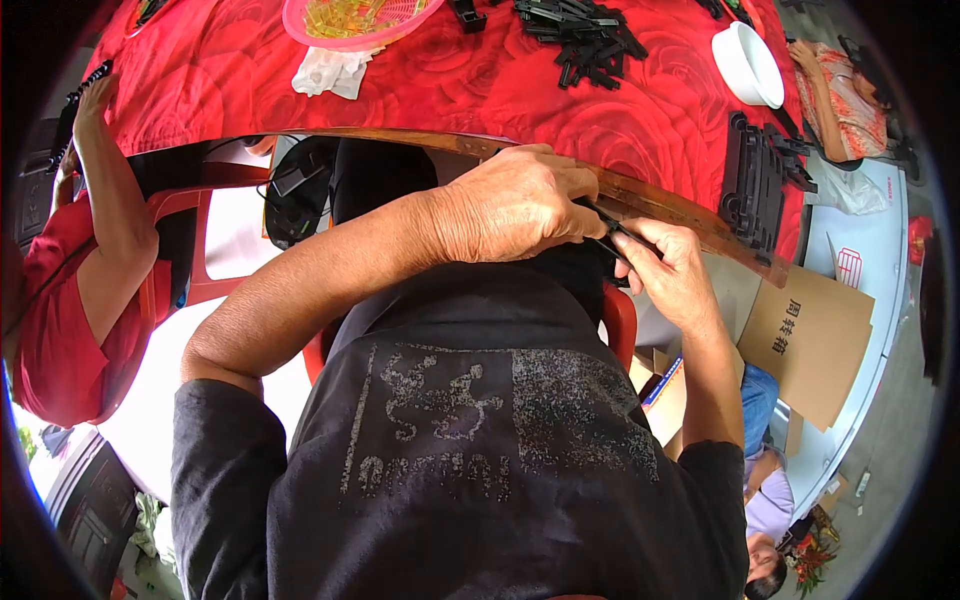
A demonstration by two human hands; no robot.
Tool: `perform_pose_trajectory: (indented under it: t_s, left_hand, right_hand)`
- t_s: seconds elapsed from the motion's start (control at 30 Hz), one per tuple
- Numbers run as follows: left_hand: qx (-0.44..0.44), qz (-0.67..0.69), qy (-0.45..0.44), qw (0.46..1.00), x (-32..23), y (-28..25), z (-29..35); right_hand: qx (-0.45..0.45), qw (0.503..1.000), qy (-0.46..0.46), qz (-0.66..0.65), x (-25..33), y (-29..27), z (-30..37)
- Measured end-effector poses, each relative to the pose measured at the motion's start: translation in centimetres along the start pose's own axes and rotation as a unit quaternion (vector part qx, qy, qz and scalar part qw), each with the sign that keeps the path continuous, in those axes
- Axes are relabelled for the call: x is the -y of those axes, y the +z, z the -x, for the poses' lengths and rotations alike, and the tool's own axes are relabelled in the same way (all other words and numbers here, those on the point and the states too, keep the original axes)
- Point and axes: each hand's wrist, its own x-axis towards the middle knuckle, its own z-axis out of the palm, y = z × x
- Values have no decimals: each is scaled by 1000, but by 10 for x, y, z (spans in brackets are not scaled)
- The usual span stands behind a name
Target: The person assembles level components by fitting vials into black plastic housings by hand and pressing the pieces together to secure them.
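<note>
At the table's near edge, my left hand (pixel 520 205) curls over one end of a thin black plastic piece (pixel 603 226). My right hand (pixel 672 268) pinches the same piece from the other side, thumb along it. Both hands are closed and meet just in front of my lap. Much of the piece is hidden by my fingers, so its full shape cannot be made out. Beyond my hands, a heap of black plastic strips (pixel 590 42) lies on the red rose-patterned tablecloth (pixel 440 95).
A pink basket (pixel 292 22) holds yellowish clear pieces, with white tissue (pixel 331 72) beside it. Toward the right are a white bowl (pixel 735 62) and stacked black frames (pixel 750 180). Flattened cardboard (pixel 808 340) lies lower right. A co-worker's arm (pixel 115 200) is at left; other people sit at right.
</note>
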Motion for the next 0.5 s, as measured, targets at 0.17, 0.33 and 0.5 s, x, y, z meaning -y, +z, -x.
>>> perform_pose_trajectory:
  t_s: [0.17, 0.33, 0.5]
  left_hand:
    - [9, -7, 1, 1000, -1, 1, 0]
    - [4, -22, 9, 1000, 0, 13, 4]
    - [30, -7, -9, 999, 5, 20, 1]
  right_hand:
    - [-5, 1000, 9, 25, 12, 0, 5]
    - [-22, 998, 17, 57, 13, 2, 6]
    - [-20, 998, 27, 52, 1, -2, 4]
